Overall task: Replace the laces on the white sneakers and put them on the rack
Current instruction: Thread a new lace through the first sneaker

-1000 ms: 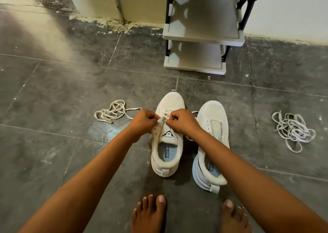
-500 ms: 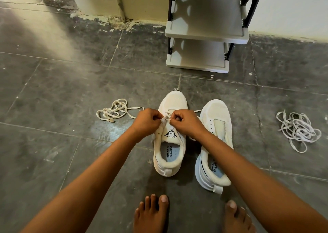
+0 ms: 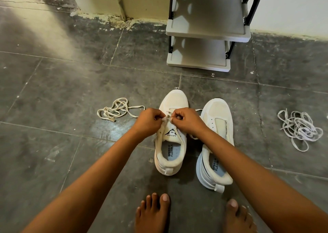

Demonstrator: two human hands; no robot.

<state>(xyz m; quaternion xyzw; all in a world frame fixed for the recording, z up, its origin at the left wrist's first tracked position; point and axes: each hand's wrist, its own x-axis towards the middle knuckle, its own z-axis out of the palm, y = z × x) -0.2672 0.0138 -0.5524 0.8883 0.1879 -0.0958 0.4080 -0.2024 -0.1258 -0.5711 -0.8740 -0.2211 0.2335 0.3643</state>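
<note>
Left hand: fingers curled, pinching the lace over the left sneaker.

Right hand: fingers curled, pinching the same lace just beside the left hand; the two hands nearly touch above the eyelets.

Left sneaker: white, upright on the floor, directly under both hands, toe pointing away from the person. Tongue and insole show print below the hands. Partly laced near the toe.

Right sneaker: white, just right of the right hand, beside the first, tilted slightly outward. No lace in its eyelets; a lace end trails between the pair by the right wrist.

Loose lace: cream, tangled on the floor, left of the left hand, near but apart.

Lace bundle: whiter, heaped on the floor well to the right of the right hand.

Rack: grey shelves on a black frame, against the wall, beyond the hands and past the sneaker toes. Two shelves show, both bare.

Bare feet: on the floor, nearer the person than the hands, behind the sneaker heels.
</note>
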